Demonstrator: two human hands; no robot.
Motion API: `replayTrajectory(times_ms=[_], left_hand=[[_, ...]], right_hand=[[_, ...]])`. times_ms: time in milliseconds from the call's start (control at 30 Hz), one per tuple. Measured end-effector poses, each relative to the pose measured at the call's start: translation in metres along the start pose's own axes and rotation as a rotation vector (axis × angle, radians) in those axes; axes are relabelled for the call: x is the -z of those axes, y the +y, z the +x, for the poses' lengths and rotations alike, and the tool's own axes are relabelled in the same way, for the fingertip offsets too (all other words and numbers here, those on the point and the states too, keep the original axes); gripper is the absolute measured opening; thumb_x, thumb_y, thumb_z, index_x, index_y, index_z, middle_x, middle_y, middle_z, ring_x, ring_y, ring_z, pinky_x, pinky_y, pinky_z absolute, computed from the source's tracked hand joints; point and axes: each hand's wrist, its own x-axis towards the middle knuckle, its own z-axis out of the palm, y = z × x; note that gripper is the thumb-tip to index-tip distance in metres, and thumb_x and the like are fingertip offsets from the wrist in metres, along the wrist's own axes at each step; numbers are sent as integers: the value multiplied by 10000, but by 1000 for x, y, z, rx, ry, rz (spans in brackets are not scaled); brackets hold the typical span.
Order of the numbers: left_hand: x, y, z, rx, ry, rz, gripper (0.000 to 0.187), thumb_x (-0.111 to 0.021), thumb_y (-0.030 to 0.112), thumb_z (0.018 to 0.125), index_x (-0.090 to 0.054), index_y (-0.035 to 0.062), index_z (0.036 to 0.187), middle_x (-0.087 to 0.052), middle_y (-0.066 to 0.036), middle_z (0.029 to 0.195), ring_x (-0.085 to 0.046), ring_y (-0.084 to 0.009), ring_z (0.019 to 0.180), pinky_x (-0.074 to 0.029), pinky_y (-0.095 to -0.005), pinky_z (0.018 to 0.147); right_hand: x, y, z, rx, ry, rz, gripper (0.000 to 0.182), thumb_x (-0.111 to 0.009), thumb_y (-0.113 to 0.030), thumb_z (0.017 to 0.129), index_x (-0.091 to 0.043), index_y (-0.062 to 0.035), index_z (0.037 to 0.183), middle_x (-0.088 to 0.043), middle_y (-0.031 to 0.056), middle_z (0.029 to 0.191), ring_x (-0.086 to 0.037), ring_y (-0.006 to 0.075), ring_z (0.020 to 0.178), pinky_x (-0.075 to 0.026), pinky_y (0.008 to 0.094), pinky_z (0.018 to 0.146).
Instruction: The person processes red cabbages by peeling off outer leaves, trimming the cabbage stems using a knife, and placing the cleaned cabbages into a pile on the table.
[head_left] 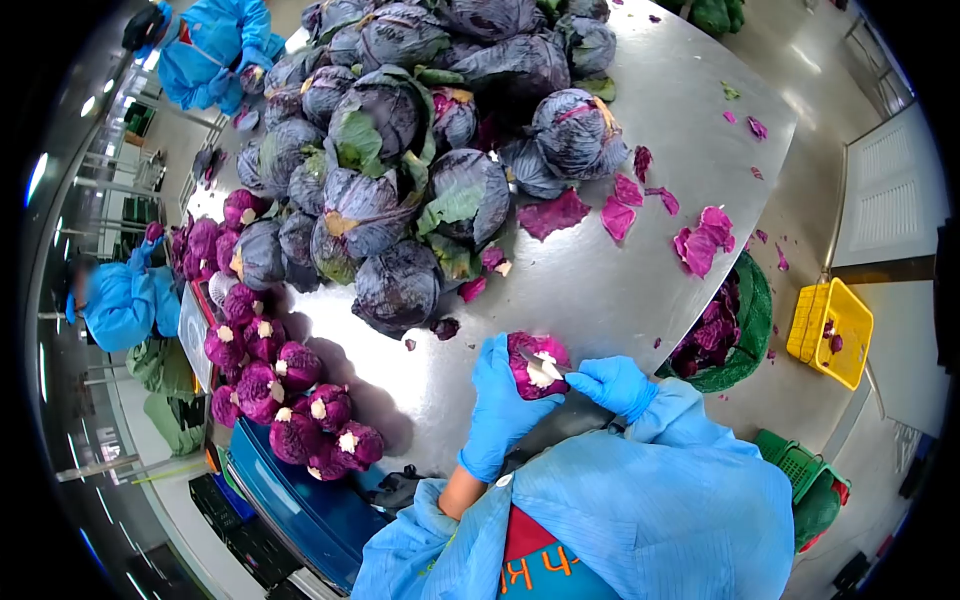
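Observation:
In a blue glove, my left hand (498,398) is wrapped around a peeled red cabbage (530,382), holding it over the steel table's near side. The cabbage's pale cut stem faces up. My right hand (612,386), also gloved, grips a knife (552,370), whose blade lies against that white stem. Most of the knife's handle is hidden in my fingers. To the left sits a group of peeled red cabbages (262,392) with trimmed white stems. Ahead lies a large pile of unpeeled cabbages (372,215) with dark outer leaves.
Loose purple leaves (704,242) lie on the steel table (620,285). A green mesh bag (752,325) of leaves hangs by the right edge. Beyond are a yellow crate (832,332) and a green basket (790,465). Two co-workers (212,55) in blue stand at left.

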Motion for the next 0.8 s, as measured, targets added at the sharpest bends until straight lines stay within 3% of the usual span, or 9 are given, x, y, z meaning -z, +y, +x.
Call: replayTrajectory(times_ms=[233, 333, 433, 533, 633, 733, 800], left_hand=[[-4, -8, 3, -13, 4, -22, 923, -885, 350, 527, -423, 28, 1258, -504, -178, 1128, -514, -378, 1067, -413, -489, 929], [-6, -6, 4, 26, 6, -10, 945, -885, 364, 526, -417, 6, 1265, -518, -185, 1144, -525, -369, 1083, -423, -475, 940], [-7, -5, 2, 62, 35, 45, 980, -885, 386, 522, -408, -15, 1278, -524, -198, 1181, -526, -367, 1116, -430, -469, 951], [-4, -6, 6, 135, -8, -6, 1008, -881, 407, 524, -396, -27, 1293, -526, -204, 1209, -529, -369, 1131, -432, -468, 962], [-1, 1, 9, 146, -19, 36, 988, -877, 419, 525, -408, -19, 1277, -535, -197, 1188, -537, -366, 1113, -437, -466, 951], [0, -1, 10, 133, -33, 34, 931, -867, 423, 540, -437, -10, 1243, -539, -195, 1172, -539, -363, 1106, -438, -468, 946], [1, 1, 8, 49, -30, 64, 884, -859, 422, 552, -457, -7, 1213, -541, -194, 1161, -540, -366, 1098, -440, -468, 941]], right_hand=[[5, 21, 31, 140, -203, 33, 445, -506, -503, 942, -681, -113, 816, -628, 148, 703, -617, 337, 636, -491, 418, 619], [6, 27, 40, 192, -207, 30, 439, -531, -454, 955, -664, -81, 766, -614, 114, 640, -595, 253, 551, -479, 363, 576], [14, 12, 40, 67, -240, 19, 485, -499, -493, 961, -689, -85, 780, -635, 96, 637, -606, 242, 562, -496, 361, 600], [19, -9, 40, -109, -252, -30, 563, -423, -574, 950, -725, -107, 861, -681, 128, 734, -646, 335, 672, -519, 405, 664], [25, -29, 42, -248, -306, -31, 569, -410, -565, 956, -702, -88, 849, -669, 134, 722, -648, 343, 684, -519, 408, 670], [10, -19, 38, -16, -101, -477, 531, -417, -530, 965, -656, -82, 811, -649, 134, 710, -635, 349, 667, -506, 423, 637], [-3, -4, 36, 87, 58, -439, 507, -426, -507, 970, -624, -77, 787, -638, 133, 704, -621, 355, 649, -491, 437, 611]])
